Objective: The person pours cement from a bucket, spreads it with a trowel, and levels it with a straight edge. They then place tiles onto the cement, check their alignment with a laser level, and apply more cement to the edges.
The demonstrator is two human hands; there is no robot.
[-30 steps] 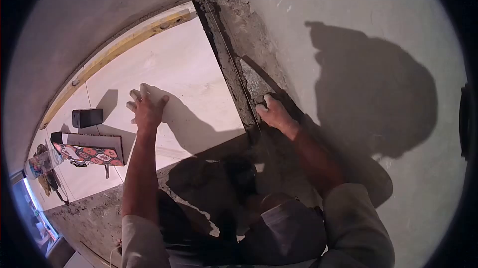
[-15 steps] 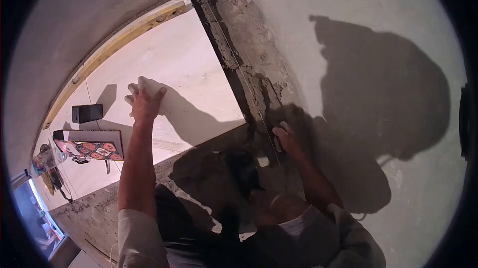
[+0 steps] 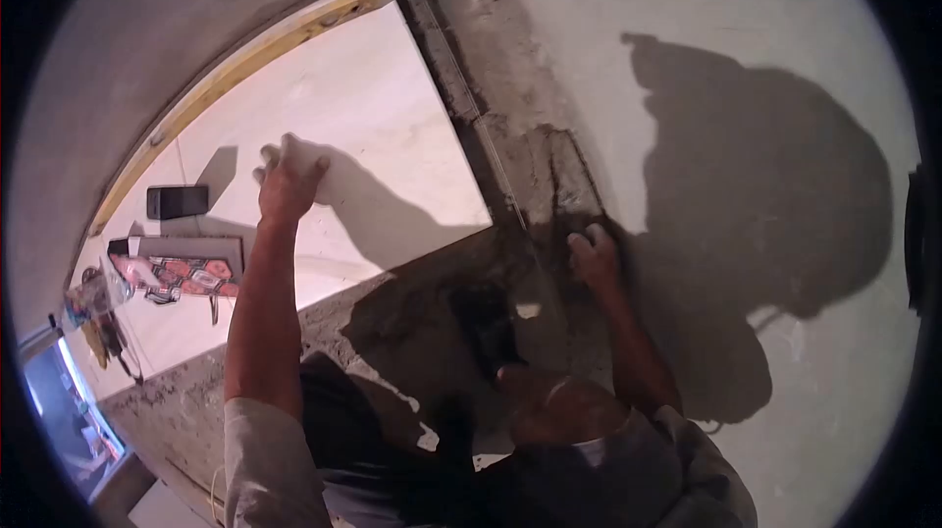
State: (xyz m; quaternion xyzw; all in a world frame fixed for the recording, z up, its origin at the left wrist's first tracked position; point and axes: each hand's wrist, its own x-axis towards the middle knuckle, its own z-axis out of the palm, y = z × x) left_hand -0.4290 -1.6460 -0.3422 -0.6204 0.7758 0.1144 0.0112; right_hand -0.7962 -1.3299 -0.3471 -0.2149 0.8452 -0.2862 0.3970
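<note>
My left hand (image 3: pixel 288 181) rests on the large pale tile (image 3: pixel 368 106), fingers spread, holding nothing. My right hand (image 3: pixel 595 255) is low over the rough, dark mortar strip (image 3: pixel 554 175) beside the wall, right of the tile's corner. Its fingers look bent; whether anything is between them is too dark to tell. A thin string (image 3: pixel 488 135) runs along the strip past the tile's right edge.
A wooden batten (image 3: pixel 245 72) lines the tile's far edge. At left are a dark phone-like box (image 3: pixel 178 201), a patterned case (image 3: pixel 186 273) and tools in a clear bag (image 3: pixel 98 307). The pale wall (image 3: pixel 785 371) stands at right.
My right hand has moved right and slightly up, away from the string toward the wall. My left hand stays on the tile, and the view has shifted slightly.
</note>
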